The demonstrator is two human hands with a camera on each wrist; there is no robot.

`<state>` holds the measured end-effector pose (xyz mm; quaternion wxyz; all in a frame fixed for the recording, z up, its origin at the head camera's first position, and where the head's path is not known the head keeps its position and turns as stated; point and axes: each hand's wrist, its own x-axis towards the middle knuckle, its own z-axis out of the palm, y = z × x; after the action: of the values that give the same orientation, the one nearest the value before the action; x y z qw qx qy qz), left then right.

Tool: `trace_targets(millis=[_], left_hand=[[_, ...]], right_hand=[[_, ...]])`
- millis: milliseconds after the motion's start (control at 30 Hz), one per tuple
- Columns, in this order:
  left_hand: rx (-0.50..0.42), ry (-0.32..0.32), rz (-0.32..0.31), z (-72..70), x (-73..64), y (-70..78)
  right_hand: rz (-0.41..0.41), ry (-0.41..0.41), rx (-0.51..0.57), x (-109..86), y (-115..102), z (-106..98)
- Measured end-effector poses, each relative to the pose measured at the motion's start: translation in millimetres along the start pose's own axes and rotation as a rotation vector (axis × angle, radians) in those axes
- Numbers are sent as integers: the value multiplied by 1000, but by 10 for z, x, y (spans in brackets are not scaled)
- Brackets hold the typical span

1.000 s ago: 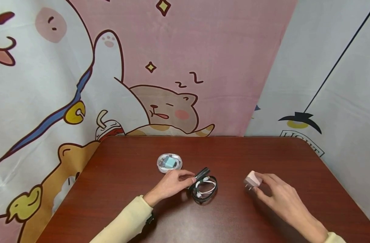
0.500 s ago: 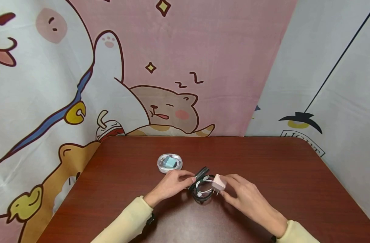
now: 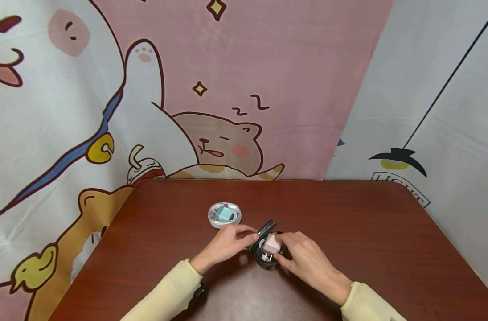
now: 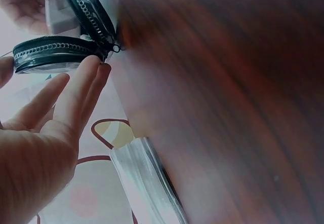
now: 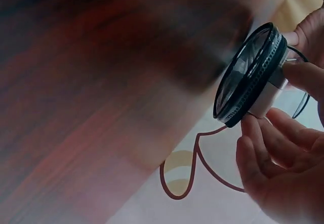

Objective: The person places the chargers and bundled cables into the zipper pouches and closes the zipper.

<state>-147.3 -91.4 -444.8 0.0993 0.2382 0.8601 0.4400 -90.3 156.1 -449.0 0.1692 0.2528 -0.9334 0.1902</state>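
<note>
My left hand (image 3: 223, 243) grips a small round clear case (image 4: 50, 51) with black zipper trim, its lid unzipped and raised. In the left wrist view the fingers support it from below, near the zipper pull. A coiled white cable inside it is mostly hidden in the head view. Between its thumb and fingers, my right hand (image 3: 313, 265) pinches a white charger plug (image 3: 272, 244), its metal prongs pointing toward me. The charger overlaps the case opening in the head view; in the right wrist view it sits right at the zipper rim.
Behind my left hand, a second clear round case (image 3: 224, 216) holds a light blue charger and a white cable. Both stand on a dark red-brown table (image 3: 348, 209). A cartoon-printed cloth (image 3: 300, 89) hangs beyond the far edge.
My right hand has carried the white charger leftward from the right side of the table to over the open case. The left hand and the case have stayed in place.
</note>
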Motion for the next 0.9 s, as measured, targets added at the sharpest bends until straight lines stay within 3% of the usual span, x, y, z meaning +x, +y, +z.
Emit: trace_targets(millis=[300,667,900], left_hand=[[-105,-30,-25,15,-10,18],[-92,-25,-28,22,-9,34],[-62,-15,-14,29,-14,61]], right_hand=[[-5,-49,-93,-16,17,40],[-2,-109,-117,8,33,-14],[65,-124,-59,-37,107,-145]])
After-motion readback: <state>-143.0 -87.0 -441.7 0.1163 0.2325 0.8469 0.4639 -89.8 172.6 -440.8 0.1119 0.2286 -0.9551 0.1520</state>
